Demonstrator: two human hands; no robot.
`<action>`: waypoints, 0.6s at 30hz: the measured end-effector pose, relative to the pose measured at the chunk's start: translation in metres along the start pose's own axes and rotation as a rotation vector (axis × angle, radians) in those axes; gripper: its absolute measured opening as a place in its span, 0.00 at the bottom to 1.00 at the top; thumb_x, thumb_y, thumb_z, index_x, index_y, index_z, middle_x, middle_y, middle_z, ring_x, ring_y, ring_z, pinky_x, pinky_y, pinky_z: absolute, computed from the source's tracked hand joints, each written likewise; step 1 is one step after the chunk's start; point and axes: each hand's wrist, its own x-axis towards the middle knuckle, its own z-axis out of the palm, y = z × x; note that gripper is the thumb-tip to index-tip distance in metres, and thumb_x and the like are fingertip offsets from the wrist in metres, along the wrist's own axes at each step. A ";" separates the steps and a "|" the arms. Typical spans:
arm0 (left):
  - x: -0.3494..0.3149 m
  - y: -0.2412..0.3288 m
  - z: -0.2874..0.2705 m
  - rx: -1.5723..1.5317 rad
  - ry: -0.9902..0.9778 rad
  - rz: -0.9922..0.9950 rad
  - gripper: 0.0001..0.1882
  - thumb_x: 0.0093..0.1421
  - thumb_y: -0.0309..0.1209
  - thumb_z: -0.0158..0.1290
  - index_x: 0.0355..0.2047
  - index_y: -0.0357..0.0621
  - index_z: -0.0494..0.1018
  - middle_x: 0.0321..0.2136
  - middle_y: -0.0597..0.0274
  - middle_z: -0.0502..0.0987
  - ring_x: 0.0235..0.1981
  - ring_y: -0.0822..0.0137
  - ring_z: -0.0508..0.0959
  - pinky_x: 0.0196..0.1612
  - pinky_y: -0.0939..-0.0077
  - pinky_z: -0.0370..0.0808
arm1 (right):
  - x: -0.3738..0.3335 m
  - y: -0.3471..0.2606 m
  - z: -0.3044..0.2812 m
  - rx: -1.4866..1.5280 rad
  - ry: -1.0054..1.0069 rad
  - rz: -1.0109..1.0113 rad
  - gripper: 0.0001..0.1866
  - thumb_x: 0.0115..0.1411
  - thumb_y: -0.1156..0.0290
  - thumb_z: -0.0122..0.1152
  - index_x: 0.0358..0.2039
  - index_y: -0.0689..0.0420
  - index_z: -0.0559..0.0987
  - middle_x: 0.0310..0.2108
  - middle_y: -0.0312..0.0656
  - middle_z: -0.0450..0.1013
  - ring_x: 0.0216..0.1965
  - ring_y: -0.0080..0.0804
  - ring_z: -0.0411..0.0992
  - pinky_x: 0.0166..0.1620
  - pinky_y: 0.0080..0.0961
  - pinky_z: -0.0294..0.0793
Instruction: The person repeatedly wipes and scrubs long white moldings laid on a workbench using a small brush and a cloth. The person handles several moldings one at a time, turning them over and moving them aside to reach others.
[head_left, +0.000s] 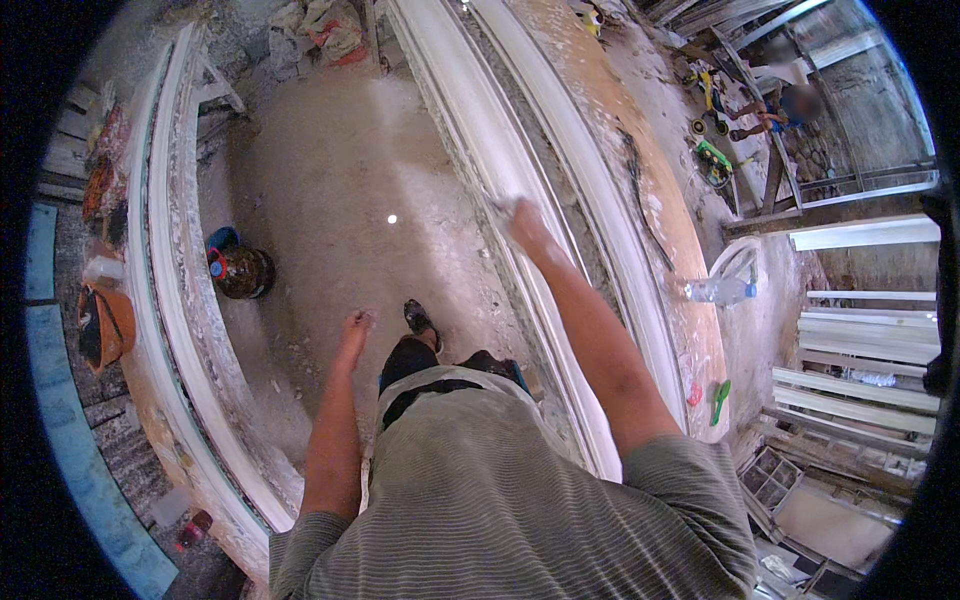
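My right arm reaches forward over a long white plaster moulding (470, 120) on the workbench. My right hand (533, 232) is closed at its surface, around a small greyish thing (506, 206) too blurred to name. Low at my left side, my left hand (357, 326) hangs in the air over the floor. Its fingers are loosely bent and whitish at the tips, with nothing visible in them. A second white moulding (580, 150) runs alongside the first, farther right, with a rough grey gap between the two.
At left stands another bench with long white mouldings (160, 230). A dark round jug (245, 273) is on the floor beside it, and an orange bucket (118, 322) beyond. A plastic bottle (722, 290) and green tool (720, 400) lie at right. Another person (785, 108) sits far right.
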 end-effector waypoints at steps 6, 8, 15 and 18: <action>0.027 -0.097 -0.087 -0.567 0.053 -0.300 0.11 0.59 0.33 0.57 0.42 0.47 0.77 0.27 0.66 0.78 0.22 0.71 0.74 0.24 0.77 0.71 | -0.253 0.029 -0.018 0.216 0.003 0.140 0.18 0.55 0.73 0.61 0.48 0.63 0.77 0.39 0.53 0.74 0.43 0.48 0.74 0.49 0.37 0.73; 0.020 -0.136 -0.106 -0.629 0.095 -0.380 0.10 0.60 0.33 0.56 0.41 0.46 0.76 0.26 0.65 0.77 0.21 0.69 0.74 0.23 0.75 0.71 | -0.302 0.027 -0.032 0.189 -0.019 0.159 0.17 0.53 0.72 0.63 0.44 0.61 0.79 0.39 0.51 0.74 0.42 0.46 0.74 0.48 0.36 0.73; 0.012 -0.145 -0.108 -0.240 -0.045 -0.689 0.17 0.63 0.39 0.50 0.47 0.43 0.74 0.35 0.60 0.79 0.32 0.61 0.78 0.34 0.66 0.76 | -0.179 0.028 -0.025 0.232 -0.064 0.051 0.16 0.55 0.65 0.65 0.42 0.60 0.80 0.38 0.54 0.75 0.39 0.47 0.75 0.44 0.39 0.73; 0.042 -0.092 -0.057 -0.220 -0.123 -0.372 0.19 0.63 0.39 0.50 0.51 0.43 0.74 0.38 0.60 0.80 0.38 0.64 0.79 0.38 0.70 0.75 | -0.044 0.019 -0.001 0.155 0.007 0.011 0.17 0.50 0.71 0.63 0.42 0.58 0.81 0.35 0.57 0.76 0.38 0.52 0.76 0.45 0.45 0.73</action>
